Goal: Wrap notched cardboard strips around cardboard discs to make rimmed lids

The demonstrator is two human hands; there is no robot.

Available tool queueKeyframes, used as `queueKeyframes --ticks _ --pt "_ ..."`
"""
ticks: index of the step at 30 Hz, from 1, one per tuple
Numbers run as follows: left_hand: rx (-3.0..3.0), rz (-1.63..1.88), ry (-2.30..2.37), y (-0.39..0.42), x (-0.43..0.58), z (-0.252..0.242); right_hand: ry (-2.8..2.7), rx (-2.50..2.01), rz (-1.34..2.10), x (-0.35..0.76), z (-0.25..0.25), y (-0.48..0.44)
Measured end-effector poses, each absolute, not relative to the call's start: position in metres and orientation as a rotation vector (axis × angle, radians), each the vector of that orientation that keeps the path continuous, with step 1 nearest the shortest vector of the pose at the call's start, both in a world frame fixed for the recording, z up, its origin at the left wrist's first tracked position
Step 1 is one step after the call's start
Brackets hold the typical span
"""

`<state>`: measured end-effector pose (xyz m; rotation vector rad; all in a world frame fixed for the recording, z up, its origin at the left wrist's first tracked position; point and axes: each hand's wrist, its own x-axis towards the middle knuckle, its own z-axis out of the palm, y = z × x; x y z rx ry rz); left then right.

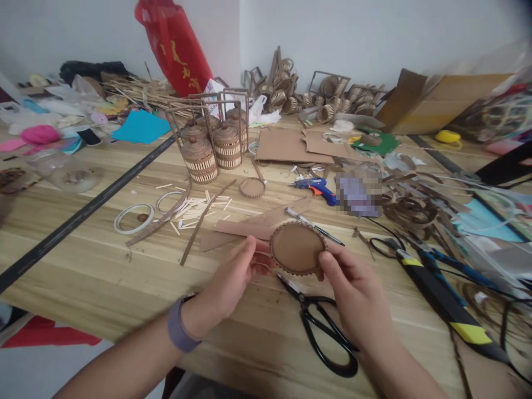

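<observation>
A round brown cardboard disc (298, 247) with a notched rim is held up over the wooden table, its flat face toward me. My right hand (358, 288) pinches its right edge, thumb on the face. At its left edge is my left hand (236, 271), fingers curled behind the rim and thumb raised; how firmly they touch it is hard to tell. Black-handled scissors (318, 321) lie below the disc. Behind it are a pen (315, 226) and cardboard strips (245, 229). A smaller round tray (252, 188) rests farther back.
Lidded woven baskets (199, 160) with tall handles stand at centre left. Small sticks (195, 210) and tape rings (133, 218) lie before them. A blue glue gun (318, 188) is beyond the disc. A yellow-black cutter (440, 299) and brown strips (409, 213) crowd the right.
</observation>
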<state>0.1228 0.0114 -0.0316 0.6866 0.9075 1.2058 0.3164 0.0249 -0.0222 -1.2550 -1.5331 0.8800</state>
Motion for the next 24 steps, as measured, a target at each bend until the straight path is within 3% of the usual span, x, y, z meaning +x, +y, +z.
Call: queueKeyframes --ticks 3,7,16,24 --pt "0.857 1.232 1.042 0.011 0.119 -0.030 -1.162 -1.234 1.310 0.317 -0.025 0.033" --pt "0.981 1.257 1.057 0.007 0.118 -0.025 -0.938 -1.107 1.589 0.309 -0.028 0.033" --pt "1.186 1.307 1.272 0.012 0.109 -0.028 -1.421 -0.992 1.763 0.308 -0.025 0.024" --pt "1.791 1.030 1.387 0.012 0.108 -0.022 -1.409 -1.220 1.789 0.299 -0.024 0.020"
